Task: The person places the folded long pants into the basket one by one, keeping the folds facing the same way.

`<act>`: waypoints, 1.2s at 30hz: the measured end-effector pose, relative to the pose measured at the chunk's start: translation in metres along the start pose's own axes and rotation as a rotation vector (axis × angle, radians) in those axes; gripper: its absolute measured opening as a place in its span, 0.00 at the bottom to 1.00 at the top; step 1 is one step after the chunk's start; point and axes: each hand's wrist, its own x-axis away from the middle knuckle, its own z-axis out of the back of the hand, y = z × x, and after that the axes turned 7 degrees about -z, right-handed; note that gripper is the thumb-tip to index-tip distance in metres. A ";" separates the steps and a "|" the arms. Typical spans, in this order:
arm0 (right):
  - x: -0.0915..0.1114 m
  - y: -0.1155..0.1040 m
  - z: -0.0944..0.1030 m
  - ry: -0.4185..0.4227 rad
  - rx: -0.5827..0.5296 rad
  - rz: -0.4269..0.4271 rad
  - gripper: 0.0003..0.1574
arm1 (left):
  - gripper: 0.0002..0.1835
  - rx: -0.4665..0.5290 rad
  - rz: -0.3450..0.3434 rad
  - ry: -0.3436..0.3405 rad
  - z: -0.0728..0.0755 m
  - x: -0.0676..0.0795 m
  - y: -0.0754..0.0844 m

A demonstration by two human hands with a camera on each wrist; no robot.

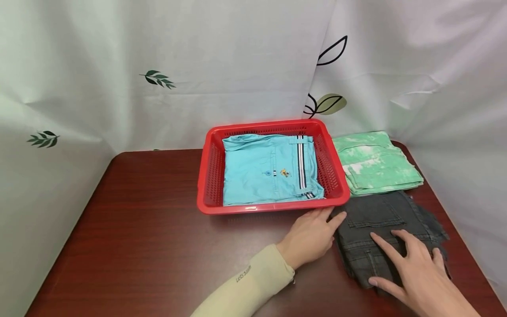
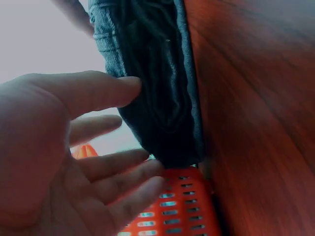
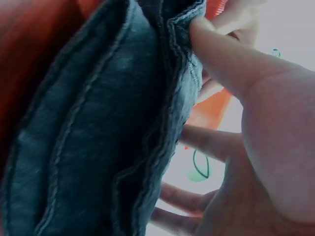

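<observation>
A folded pair of dark grey denim pants (image 1: 376, 218) lies on the table's right side, in front of folded green tie-dye clothing. My left hand (image 1: 309, 237) is at its left edge, below the basket's front right corner. In the left wrist view the thumb (image 2: 110, 91) lies against the denim (image 2: 162, 98), the other fingers spread beside it. My right hand (image 1: 420, 273) is over the front right part of the denim with fingers spread. In the right wrist view its thumb touches the folded layers (image 3: 108, 118); neither hand pinches the cloth.
A red plastic basket (image 1: 273, 208) stands at the back middle, holding folded light blue pants (image 1: 249, 167) with a striped waistband. Green tie-dye clothing (image 1: 376, 160) lies right of it. White patterned curtains (image 1: 237, 61) border the brown table (image 1: 138, 220) at the back and sides.
</observation>
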 end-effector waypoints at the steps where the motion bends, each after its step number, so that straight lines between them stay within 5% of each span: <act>1: 0.002 0.001 -0.001 0.004 0.000 0.017 0.65 | 0.34 0.006 0.013 -0.007 -0.001 -0.001 0.000; 9: 0.009 0.008 -0.008 0.005 0.032 0.082 0.79 | 0.33 0.039 0.057 -0.090 -0.005 -0.005 0.005; 15: 0.011 0.008 -0.011 0.029 0.107 0.109 0.86 | 0.33 0.036 0.051 -0.083 -0.007 -0.006 0.005; 25: 0.013 0.007 -0.016 0.198 0.167 0.163 0.82 | 0.33 0.054 0.051 -0.111 -0.008 -0.005 0.005; 36: 0.017 0.019 -0.022 0.194 0.085 0.172 0.84 | 0.34 0.028 0.019 -0.112 -0.007 0.000 0.008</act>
